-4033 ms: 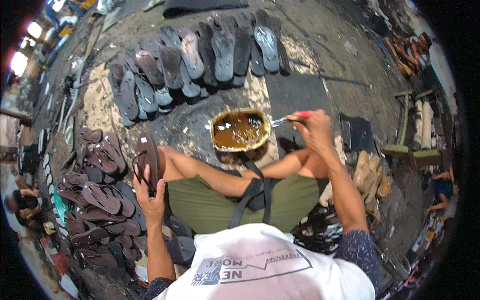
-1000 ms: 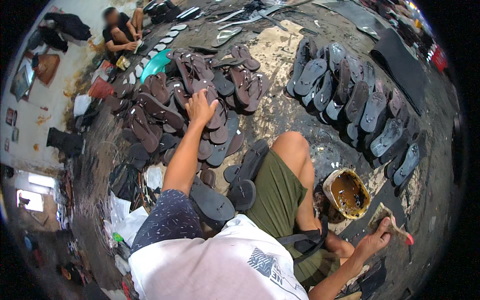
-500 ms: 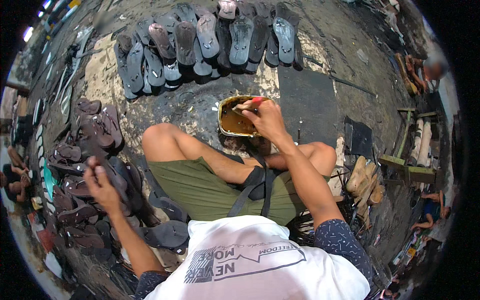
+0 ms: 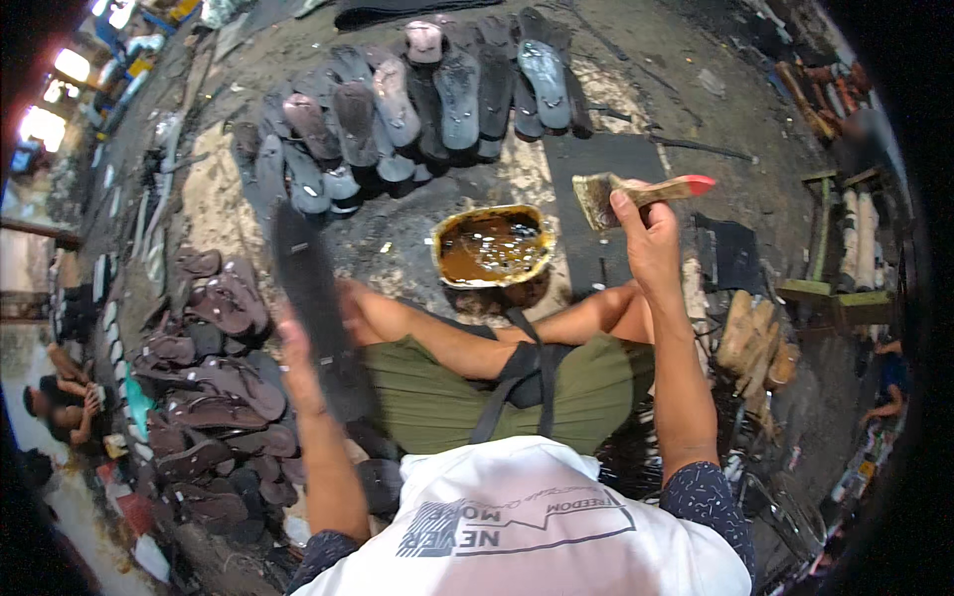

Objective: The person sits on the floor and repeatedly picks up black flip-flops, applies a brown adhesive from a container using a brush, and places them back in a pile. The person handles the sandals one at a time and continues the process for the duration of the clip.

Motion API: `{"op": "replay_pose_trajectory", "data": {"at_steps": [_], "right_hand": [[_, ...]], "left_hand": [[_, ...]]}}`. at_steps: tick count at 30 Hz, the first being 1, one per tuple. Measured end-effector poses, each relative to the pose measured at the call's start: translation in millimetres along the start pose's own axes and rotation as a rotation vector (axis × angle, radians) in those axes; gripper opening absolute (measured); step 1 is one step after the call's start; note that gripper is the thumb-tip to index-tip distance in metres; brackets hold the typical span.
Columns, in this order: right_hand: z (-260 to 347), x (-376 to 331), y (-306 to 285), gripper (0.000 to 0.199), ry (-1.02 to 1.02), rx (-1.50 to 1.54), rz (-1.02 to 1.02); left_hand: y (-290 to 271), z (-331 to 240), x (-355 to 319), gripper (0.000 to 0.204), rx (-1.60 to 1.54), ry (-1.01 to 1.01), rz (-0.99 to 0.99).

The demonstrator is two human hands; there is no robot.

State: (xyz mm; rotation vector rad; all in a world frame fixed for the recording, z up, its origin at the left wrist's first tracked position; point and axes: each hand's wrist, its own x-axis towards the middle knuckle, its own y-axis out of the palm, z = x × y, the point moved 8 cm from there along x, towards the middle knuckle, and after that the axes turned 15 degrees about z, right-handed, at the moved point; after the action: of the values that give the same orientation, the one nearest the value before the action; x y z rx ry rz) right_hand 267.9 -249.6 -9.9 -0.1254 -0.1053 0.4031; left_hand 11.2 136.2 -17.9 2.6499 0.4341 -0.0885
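Note:
My right hand (image 4: 653,243) is closed round the handle of a flat paintbrush (image 4: 598,203), whose handle has a red end and whose bristles point left. It is up off the floor, to the right of a tub (image 4: 547,276) with a yellowish crusted rim and shiny brown liquid inside. At my left, a long dark sandal sole (image 4: 310,283) stands nearly upright, smeared by motion. My left hand (image 4: 298,363) grips its edge, the fingers partly hidden behind it.
Rows of dark sandal soles (image 4: 459,99) lie beyond the tub. A heap of brown strapped sandals (image 4: 224,392) is by my left knee. Wooden foot forms (image 4: 747,333) lie at my right, near a low wooden bench (image 4: 835,293). Another person (image 4: 72,397) sits at far left.
My right hand has lifted the paintbrush out of the tub and moved right. My left hand has come up from the sandal heap and now holds a dark sole.

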Motion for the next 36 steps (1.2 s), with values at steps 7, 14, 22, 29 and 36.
{"op": "replay_pose_trajectory", "data": {"at_steps": [7, 14, 22, 29, 36], "right_hand": [[103, 12, 167, 0.019, -0.599, -0.300, 0.170], [79, -24, 157, 0.024, -0.353, 0.062, 0.258], [81, -3, 122, 0.031, -0.290, 0.245, 0.072], [120, 18, 116, 0.023, -0.380, 0.200, 0.254], [69, -64, 173, 0.026, -0.250, 0.146, 0.381]], "left_hand": [[129, 67, 25, 0.054, -0.657, -0.074, 0.238], [131, 80, 23, 0.048, -0.676, -0.062, 0.300], [114, 76, 13, 0.059, -0.438, 0.029, 0.290], [122, 67, 18, 0.060, -0.556, 0.047, 0.243], [124, 27, 73, 0.051, -0.454, 0.236, 0.088]]}}
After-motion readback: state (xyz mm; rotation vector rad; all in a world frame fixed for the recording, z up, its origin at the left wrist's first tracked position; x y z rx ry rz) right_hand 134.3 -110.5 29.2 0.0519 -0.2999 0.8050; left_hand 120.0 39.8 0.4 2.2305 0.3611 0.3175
